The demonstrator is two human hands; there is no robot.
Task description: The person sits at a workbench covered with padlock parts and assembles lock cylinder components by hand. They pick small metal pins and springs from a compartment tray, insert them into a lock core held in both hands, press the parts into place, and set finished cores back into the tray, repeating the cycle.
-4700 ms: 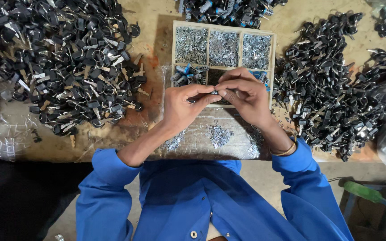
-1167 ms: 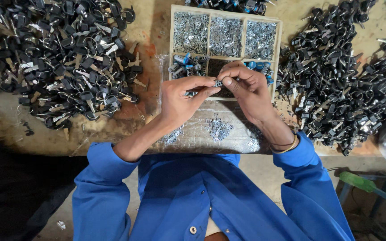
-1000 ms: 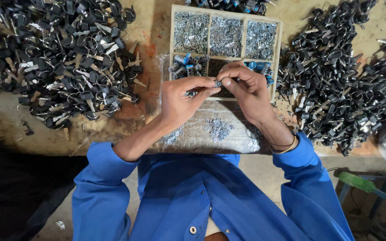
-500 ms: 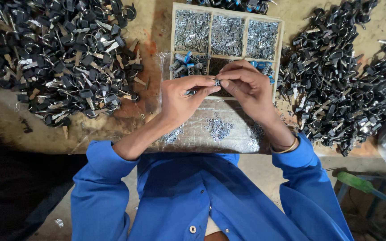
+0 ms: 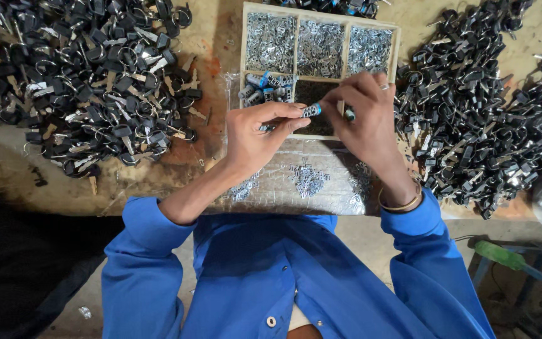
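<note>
My left hand [image 5: 255, 135] pinches a small silver cylinder with a blue end [image 5: 312, 110] between thumb and fingers. My right hand [image 5: 365, 122] meets it at the fingertips, closed on a tiny part I cannot make out. Both hands hover over the near edge of a wooden compartment tray [image 5: 243, 50]. The tray's far compartments hold small silver metal pieces [image 5: 318, 45]. A near left compartment holds several silver and blue cylinders [image 5: 265, 88].
A big heap of black-headed keys on rings [image 5: 89, 75] covers the left of the bench. Another such heap [image 5: 472, 119] lies to the right. A clear plastic sheet [image 5: 271, 191] with loose silver bits [image 5: 308, 179] lies before me. A green-handled tool [image 5: 503, 257] rests low right.
My hands stay together over the tray, with the fingers shifting slightly around the small cylinder. Nothing else has moved.
</note>
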